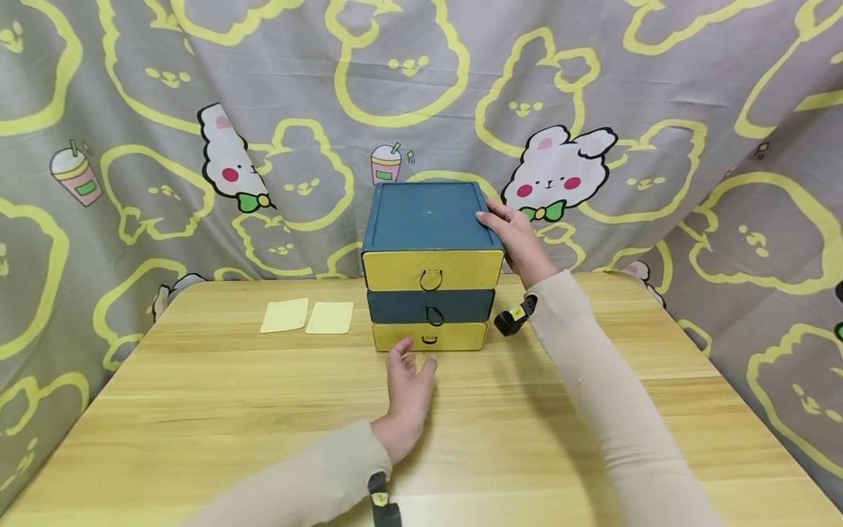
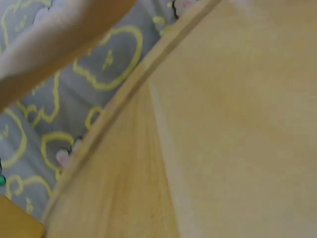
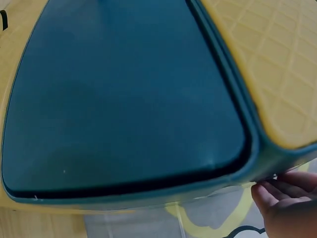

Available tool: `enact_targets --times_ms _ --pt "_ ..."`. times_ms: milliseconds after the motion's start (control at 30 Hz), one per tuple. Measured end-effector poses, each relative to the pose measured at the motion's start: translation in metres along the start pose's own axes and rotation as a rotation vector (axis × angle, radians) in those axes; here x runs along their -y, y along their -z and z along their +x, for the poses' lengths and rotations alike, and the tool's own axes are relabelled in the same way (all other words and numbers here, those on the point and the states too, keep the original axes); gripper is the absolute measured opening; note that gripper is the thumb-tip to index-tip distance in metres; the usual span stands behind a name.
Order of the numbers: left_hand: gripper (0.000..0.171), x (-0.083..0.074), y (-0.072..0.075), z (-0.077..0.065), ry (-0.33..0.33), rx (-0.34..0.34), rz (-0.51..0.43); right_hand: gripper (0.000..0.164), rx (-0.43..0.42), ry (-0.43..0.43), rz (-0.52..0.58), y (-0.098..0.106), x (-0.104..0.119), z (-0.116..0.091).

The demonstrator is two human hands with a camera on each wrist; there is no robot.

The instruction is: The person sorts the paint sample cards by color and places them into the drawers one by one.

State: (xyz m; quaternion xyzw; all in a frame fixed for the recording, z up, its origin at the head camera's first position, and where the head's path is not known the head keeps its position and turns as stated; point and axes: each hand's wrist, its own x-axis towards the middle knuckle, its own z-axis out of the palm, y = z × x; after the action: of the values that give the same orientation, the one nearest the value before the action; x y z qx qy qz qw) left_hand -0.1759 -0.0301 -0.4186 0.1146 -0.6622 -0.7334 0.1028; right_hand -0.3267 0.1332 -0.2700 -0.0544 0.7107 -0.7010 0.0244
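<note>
A stacked drawer box (image 1: 428, 216) with a dark blue top stands toward the back of the table. Its top drawer (image 1: 395, 271) is yellow, the middle drawer (image 1: 395, 307) blue, and the bottom drawer (image 1: 461, 337) yellow. Each front carries a dark loop handle, and all three look closed. My right hand (image 1: 516, 238) grips the box's upper right edge, with bent fingers against the side in the right wrist view. Low in front of the bottom drawer is my left hand (image 1: 410, 388), fingers loosely bent and holding nothing. Whether its fingertips touch the drawer I cannot tell.
Two pale yellow cards, a left card (image 1: 285, 315) and a right card (image 1: 330, 318), lie on the wooden table (image 1: 263, 410) left of the box. A patterned grey curtain (image 1: 296, 88) hangs behind the table and along its sides.
</note>
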Motion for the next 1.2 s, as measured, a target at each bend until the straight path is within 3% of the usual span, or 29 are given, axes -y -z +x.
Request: enact_targets --times_ms 133,267,700,1000,1200 --pt "0.045 0.015 -0.011 0.008 -0.008 -0.056 0.002 0.062 -0.012 0.007 0.019 0.000 -0.002 0.000" --pt "0.042 0.023 -0.019 0.012 -0.063 -0.100 0.041 0.061 -0.022 -0.010 0.049 -0.001 -0.005 0.000" --pt "0.031 0.025 -0.028 0.017 -0.118 -0.211 0.166 0.060 -0.045 -0.022 0.069 -0.002 -0.004 0.000" --pt "0.025 0.026 -0.028 0.020 -0.100 -0.224 0.199 0.060 -0.053 -0.025 0.061 -0.002 -0.004 0.001" --pt "0.017 0.025 -0.026 0.020 -0.059 -0.221 0.172 0.061 -0.056 -0.030 0.072 -0.001 -0.003 0.001"
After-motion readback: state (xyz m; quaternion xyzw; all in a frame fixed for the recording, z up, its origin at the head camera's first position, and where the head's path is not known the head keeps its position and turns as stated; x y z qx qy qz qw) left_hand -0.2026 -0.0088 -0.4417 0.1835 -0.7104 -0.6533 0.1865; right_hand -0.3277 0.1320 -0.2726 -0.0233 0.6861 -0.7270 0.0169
